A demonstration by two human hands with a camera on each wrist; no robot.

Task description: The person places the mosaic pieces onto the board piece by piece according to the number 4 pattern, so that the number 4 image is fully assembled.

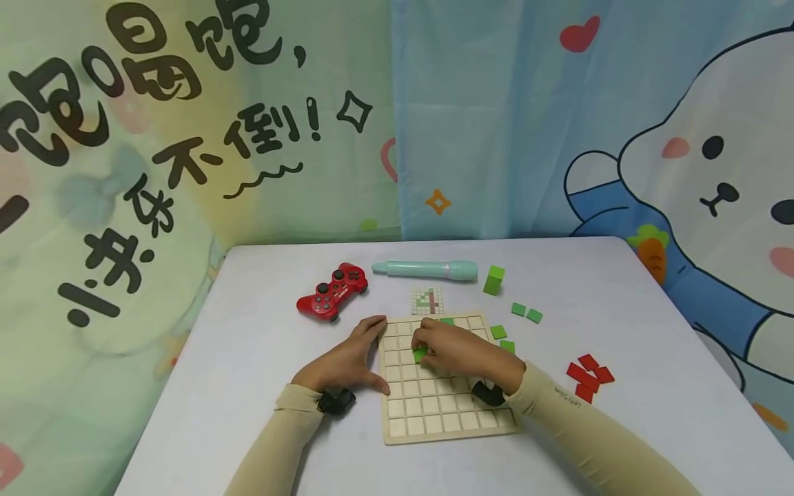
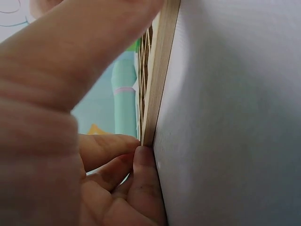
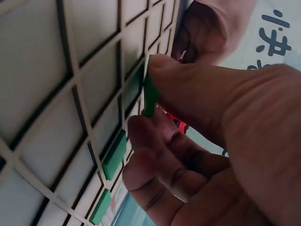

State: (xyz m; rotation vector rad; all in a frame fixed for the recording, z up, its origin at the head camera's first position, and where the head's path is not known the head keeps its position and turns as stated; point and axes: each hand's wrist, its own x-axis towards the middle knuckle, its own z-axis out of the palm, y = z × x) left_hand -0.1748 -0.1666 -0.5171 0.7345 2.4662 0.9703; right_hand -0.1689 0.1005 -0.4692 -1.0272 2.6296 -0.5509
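Beige sleeves are seen nearest, both forearms reaching in from the near edge of the white table (image 1: 620, 289). At table centre a wooden grid board (image 1: 446, 406) is laid flat. Its left edge is braced by the left hand (image 1: 344, 362): thumb along the near-left side, fingers pressed against the far-left corner, nothing gripped; the left wrist view shows the fingertips (image 2: 143, 165) butted against the board edge (image 2: 160, 75). A green tile (image 1: 420, 354) is pinched between thumb and fingers of the right hand (image 1: 462, 355), held on edge just above a cell in the board's upper middle rows; the right wrist view shows the tile (image 3: 150, 94) tilted upright over the grid, not yet seated, with other green tiles (image 3: 114, 154) already set in cells beside it. Loose green tiles (image 1: 526, 312) are scattered right of the board; a pile of red tiles (image 1: 589, 375) lies further right. On the far side: a small pattern card (image 1: 428, 301), a green block (image 1: 493, 280) standing upright, a teal pen-shaped device (image 1: 428, 269) and a red game controller (image 1: 331, 291) to the left.
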